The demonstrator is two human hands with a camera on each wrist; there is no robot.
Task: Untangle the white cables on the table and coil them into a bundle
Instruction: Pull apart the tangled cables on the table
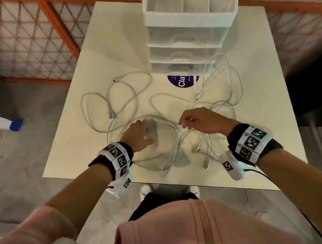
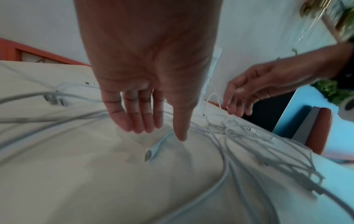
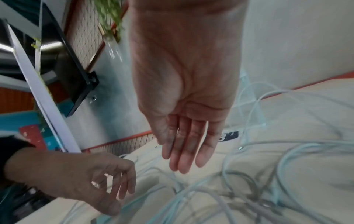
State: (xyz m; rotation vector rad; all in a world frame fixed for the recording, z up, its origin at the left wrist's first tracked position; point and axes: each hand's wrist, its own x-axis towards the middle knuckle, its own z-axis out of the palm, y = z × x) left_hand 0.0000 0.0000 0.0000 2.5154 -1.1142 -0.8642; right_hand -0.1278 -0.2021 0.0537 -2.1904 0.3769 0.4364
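Loose loops of white cables (image 1: 129,97) sprawl across the bench (image 1: 81,149), knotted thickest near its front edge. The left hand (image 1: 137,134) hovers over them, fingers straight and spread, holding nothing; a plug (image 2: 153,149) lies just under its thumb. The right hand (image 1: 199,121) hangs relaxed above the tangle, also empty. The cables look light, limp and slick, so loops will likely drag their neighbours. Best taken at a plug end and fed out through the crossings.
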